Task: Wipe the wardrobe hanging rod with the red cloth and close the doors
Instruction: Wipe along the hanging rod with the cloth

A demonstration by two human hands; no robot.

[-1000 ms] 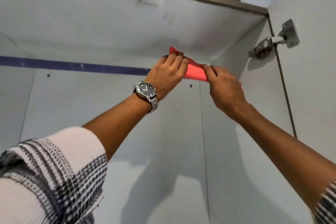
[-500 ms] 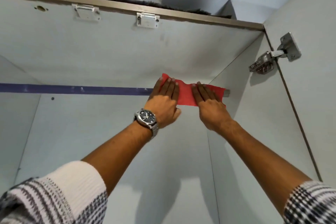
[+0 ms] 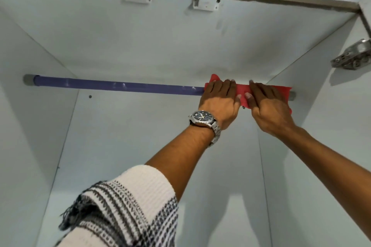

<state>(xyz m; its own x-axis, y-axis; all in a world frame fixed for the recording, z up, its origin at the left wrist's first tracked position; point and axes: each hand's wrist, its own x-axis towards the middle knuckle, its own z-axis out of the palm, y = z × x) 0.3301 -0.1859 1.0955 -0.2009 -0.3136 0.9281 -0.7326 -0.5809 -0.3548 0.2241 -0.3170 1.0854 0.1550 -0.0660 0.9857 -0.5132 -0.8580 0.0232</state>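
Inside a pale, bare wardrobe seen from below, a striped sleeve [image 3: 128, 206] and a wristwatch [image 3: 202, 119] lead up to two raised arms. The left hand [image 3: 219, 99] and right hand [image 3: 269, 106] lie side by side, fingers curled over the red cloth [image 3: 243, 94] draped on the purple rod [image 3: 120, 87] near its right end. A door hinge [image 3: 353, 56] shows at far right.

My arms are bare from the elbows down to my hands. On my left wrist I wear a shiny silver watch [image 3: 202, 117] with a dark round face and a metal link band. My left sleeve [image 3: 128, 206] is a thick knit, white with dark grey stripes and little dots, and it has a frayed edge.
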